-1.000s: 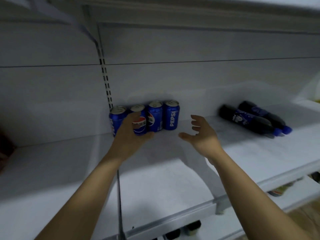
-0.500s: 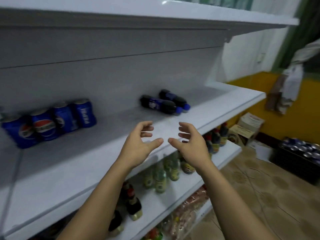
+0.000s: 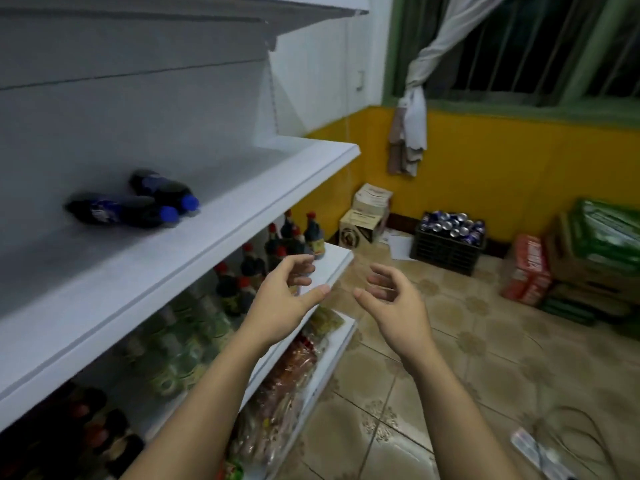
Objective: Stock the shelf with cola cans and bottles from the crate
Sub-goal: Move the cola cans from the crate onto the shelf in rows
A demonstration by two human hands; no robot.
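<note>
Two dark cola bottles [image 3: 131,204] with blue caps lie on their sides on the white shelf [image 3: 221,216] at the left. A black crate [image 3: 446,249] full of blue cola cans [image 3: 450,225] stands on the tiled floor by the yellow wall, far ahead. My left hand [image 3: 287,299] and my right hand [image 3: 394,303] hover side by side in front of the shelf edge, fingers loosely curled, both holding nothing. The row of cans on the shelf is out of view.
Lower shelves hold dark sauce bottles [image 3: 294,237], jars and packets. Cardboard boxes [image 3: 367,216] sit in the corner. Stacked green and red cartons [image 3: 581,258] stand at the right wall. A power strip and cable [image 3: 540,448] lie on the floor at bottom right.
My left hand let go of the can on the shelf and drew back. The view swung right, away from the cans and toward the crate on the floor.
</note>
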